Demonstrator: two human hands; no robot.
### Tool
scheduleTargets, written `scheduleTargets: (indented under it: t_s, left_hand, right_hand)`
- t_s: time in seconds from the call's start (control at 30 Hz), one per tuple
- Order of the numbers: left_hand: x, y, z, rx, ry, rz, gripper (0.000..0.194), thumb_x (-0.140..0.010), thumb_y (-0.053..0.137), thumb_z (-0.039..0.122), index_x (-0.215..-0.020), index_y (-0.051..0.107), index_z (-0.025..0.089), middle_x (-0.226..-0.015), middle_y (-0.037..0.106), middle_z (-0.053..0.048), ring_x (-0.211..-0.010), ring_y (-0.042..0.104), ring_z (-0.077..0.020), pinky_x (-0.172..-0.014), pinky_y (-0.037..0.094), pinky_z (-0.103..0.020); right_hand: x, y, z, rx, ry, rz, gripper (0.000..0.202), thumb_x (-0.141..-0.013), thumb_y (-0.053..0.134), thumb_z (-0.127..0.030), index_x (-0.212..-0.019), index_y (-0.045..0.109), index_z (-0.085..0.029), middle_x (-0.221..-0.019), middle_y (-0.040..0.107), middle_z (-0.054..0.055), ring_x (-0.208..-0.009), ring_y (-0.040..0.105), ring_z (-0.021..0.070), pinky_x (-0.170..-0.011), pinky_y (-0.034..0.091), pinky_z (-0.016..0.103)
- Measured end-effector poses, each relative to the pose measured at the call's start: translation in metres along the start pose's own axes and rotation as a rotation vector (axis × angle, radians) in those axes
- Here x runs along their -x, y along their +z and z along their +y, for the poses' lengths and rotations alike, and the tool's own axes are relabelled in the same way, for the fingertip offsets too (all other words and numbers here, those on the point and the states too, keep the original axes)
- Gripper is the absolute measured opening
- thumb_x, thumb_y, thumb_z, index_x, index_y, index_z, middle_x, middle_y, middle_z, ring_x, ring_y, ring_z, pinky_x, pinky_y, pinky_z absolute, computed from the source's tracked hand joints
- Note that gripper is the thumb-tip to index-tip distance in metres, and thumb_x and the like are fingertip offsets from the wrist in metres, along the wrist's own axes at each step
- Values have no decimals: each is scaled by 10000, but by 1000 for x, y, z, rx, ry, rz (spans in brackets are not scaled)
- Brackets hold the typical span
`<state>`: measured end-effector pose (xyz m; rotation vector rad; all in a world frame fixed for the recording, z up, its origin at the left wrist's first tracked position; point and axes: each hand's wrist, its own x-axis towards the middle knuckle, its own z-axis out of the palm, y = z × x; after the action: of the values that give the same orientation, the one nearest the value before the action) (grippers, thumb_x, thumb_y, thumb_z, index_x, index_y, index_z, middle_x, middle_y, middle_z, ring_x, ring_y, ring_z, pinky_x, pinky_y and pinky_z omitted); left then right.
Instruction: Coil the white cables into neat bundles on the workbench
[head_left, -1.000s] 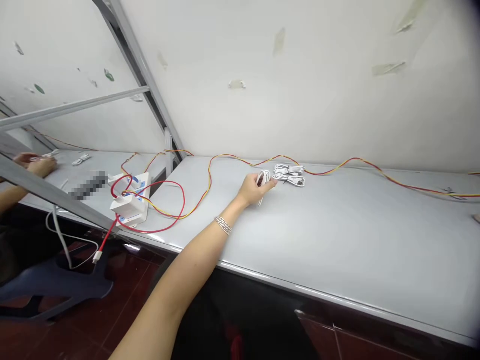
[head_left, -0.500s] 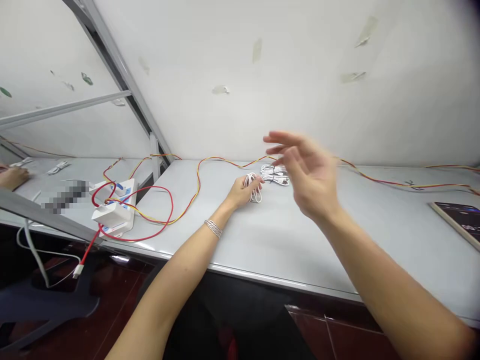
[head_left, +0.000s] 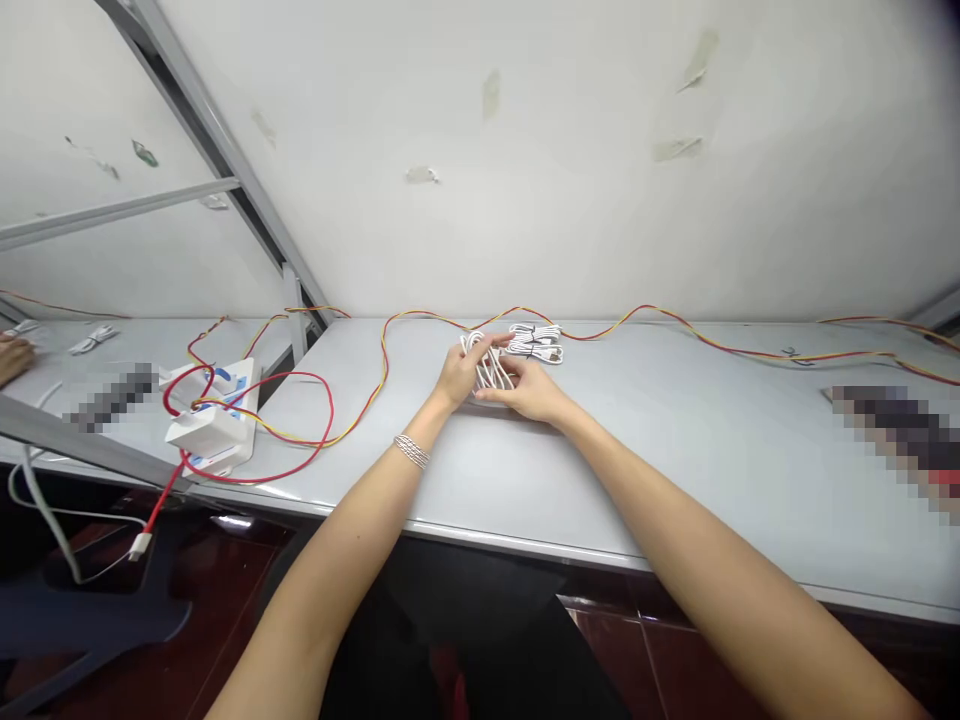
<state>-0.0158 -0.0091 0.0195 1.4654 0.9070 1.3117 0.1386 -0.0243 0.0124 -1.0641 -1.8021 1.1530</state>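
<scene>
A white cable (head_left: 493, 372), looped into a small coil, is held between my two hands just above the grey table. My left hand (head_left: 459, 374) wraps round its left side, thumb and fingers closed on the loops. From the right, my right hand (head_left: 531, 388) grips the coil's lower right side with thumb and fingers. Right behind my hands lies a bundle of white cables (head_left: 535, 342) bound with a dark tie, a plug end showing at its right. My fingers hide parts of the coil.
Red and yellow wires (head_left: 385, 350) run along the back of the table (head_left: 675, 450) by the white wall. At left a white power strip (head_left: 244, 400) holds chargers. A blurred-out flat object (head_left: 892, 430) lies at right. Beyond the metal frame (head_left: 225, 150), another person's hand (head_left: 13, 358) rests near white cables.
My right hand has come down from the air to the left and taken hold of the coiled cable. My left hand has kept its hold. The view has shifted slightly right.
</scene>
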Motion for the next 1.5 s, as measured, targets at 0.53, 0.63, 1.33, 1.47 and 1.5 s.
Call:
scheduleTargets:
  t_s: [0.53,0.63,1.33,1.47,1.5]
  left_hand:
    - [-2,-4,-2,-97,28,-55,432,-752,773,554,-803,733,127,-725,674,-43,-738,642,-169,-686,498,-274]
    - [-3,-8,-3,-117,40,-5,380,-748,781,507,-797,723,135,-788,708,-60,-762,638,-167,-679,493,-265]
    - [-13,-23,-10,-91,26,181,269,-704,817,389,-801,772,142,-757,732,-55,-675,621,-143,-626,512,-272]
    - [-13,-22,-10,-106,30,185,289,-716,819,404,-825,767,142,-769,729,-56,-647,620,-131,-605,523,-263]
    - [-13,-22,-10,-112,39,187,289,-724,815,401,-845,766,142,-790,733,-58,-641,619,-126,-602,523,-261]
  right_hand:
    - [8,9,-5,-155,181,-8,437,-759,788,-568,-720,542,-209,-485,493,-37,-400,416,99,-389,288,239]
    - [6,10,-1,-138,160,83,389,-816,737,-574,-863,608,-211,-483,492,-40,-371,422,112,-366,313,249]
    - [-5,3,11,-29,98,187,596,-944,567,-521,-1434,610,-185,-1408,629,141,-889,705,257,-663,627,411]
    - [-7,1,15,55,-35,330,376,-889,652,-420,-1165,748,-184,-1260,720,125,-1037,698,268,-939,581,459]
    - [-8,1,15,72,-58,363,331,-874,665,-398,-1104,757,-179,-1196,742,123,-1023,699,262,-949,572,453]
